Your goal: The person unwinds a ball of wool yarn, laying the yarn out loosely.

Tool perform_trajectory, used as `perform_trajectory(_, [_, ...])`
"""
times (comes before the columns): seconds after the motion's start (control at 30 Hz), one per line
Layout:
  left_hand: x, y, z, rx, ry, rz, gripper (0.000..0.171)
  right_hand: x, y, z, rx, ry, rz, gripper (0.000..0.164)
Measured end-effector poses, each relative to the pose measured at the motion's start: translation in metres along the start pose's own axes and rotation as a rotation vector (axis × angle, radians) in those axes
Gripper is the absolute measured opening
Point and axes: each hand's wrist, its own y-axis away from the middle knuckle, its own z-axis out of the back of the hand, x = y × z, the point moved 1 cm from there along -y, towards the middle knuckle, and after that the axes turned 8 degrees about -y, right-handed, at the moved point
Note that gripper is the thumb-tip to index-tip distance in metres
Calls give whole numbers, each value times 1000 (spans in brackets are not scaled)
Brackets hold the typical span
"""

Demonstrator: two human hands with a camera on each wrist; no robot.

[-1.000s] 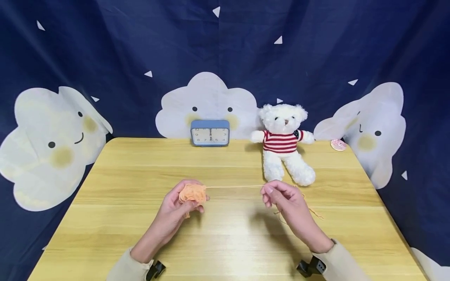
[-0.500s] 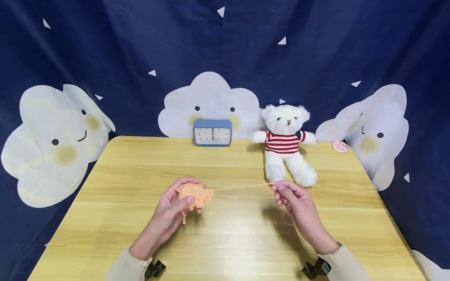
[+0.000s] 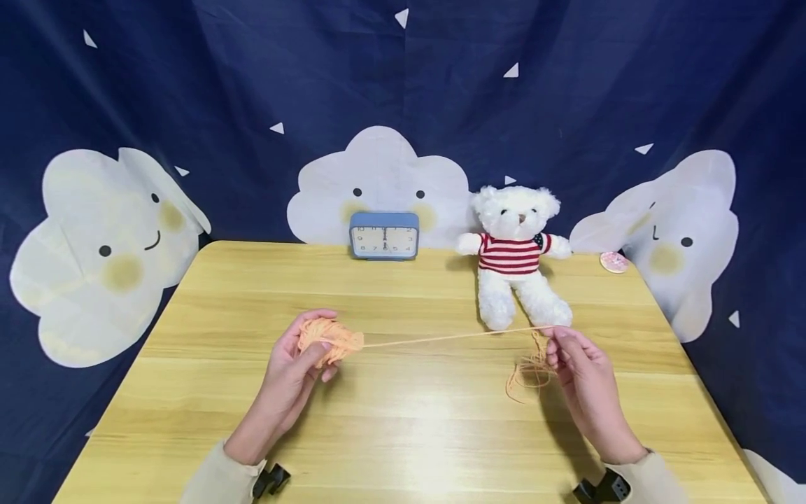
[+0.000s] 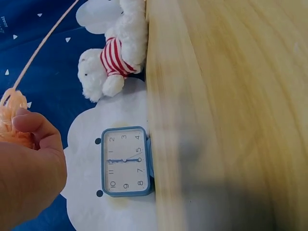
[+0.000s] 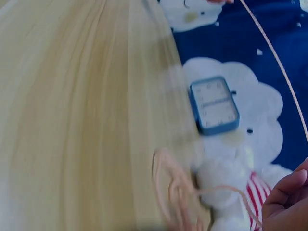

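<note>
My left hand (image 3: 286,374) grips a bundle of peach yarn (image 3: 334,339) above the table, thumb across its front. From the bundle a straight strand of yarn (image 3: 441,339) runs right to my right hand (image 3: 585,381), whose thumb and forefinger pinch it. Beneath the right fingers, a loose tangle of yarn (image 3: 529,374) hangs or lies by the table. In the left wrist view the yarn bundle (image 4: 12,118) shows at the left edge beside the curled fingers. The right wrist view catches loose yarn loops (image 5: 175,192) below the right hand (image 5: 288,202).
A white teddy bear (image 3: 510,255) in a striped sweater sits at the back right of the wooden table (image 3: 403,420). Left of it stands a blue clock (image 3: 384,236). A small pink round item (image 3: 613,262) lies near the back right corner, before a dark blue curtain (image 3: 441,63).
My right hand has moved to the right, lengthening the strand between the hands. The left hand, holding the bundle, has shifted slightly left. More loose yarn shows below the right hand.
</note>
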Motion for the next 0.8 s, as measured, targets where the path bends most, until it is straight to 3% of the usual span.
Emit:
perform_trajectory(0.33, [-5,0,3,-39,39,-54,34,12,-4,41,-66,-126,60,25])
perform_trajectory(0.5, [-7,1,5,-72,68,-59,32,14,-7,52,-101,-188,91,25])
perform_trajectory(0.8, [-13,0,8,-124,201,-89,26,17,-13,68,-153,-204,87,25])
